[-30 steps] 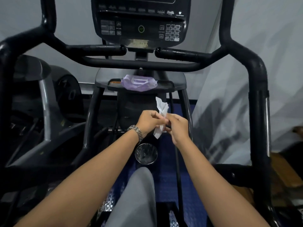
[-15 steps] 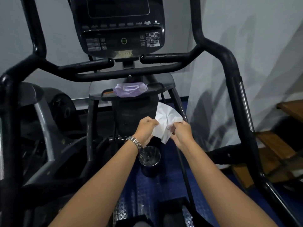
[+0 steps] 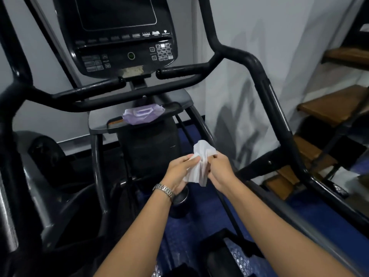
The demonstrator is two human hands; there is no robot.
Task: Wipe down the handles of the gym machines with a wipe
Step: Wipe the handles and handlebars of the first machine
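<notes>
Wipe (image 3: 199, 170) in the pinch of left hand (image 3: 179, 171) and right hand (image 3: 220, 169)

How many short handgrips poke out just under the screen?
2. The left grip and the right grip point toward each other, ending just below the console. None looks hidden.

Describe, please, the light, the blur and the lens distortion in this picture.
Head view: dim light overall; the black machine frame loses detail; soft bar shadows fall on the grey wall; the left edge and lower right corner are smeared with blur; the wide lens bows the uprights; the white wipe, pinched by left hand and right hand, is brightest and fairly sharp.
</notes>
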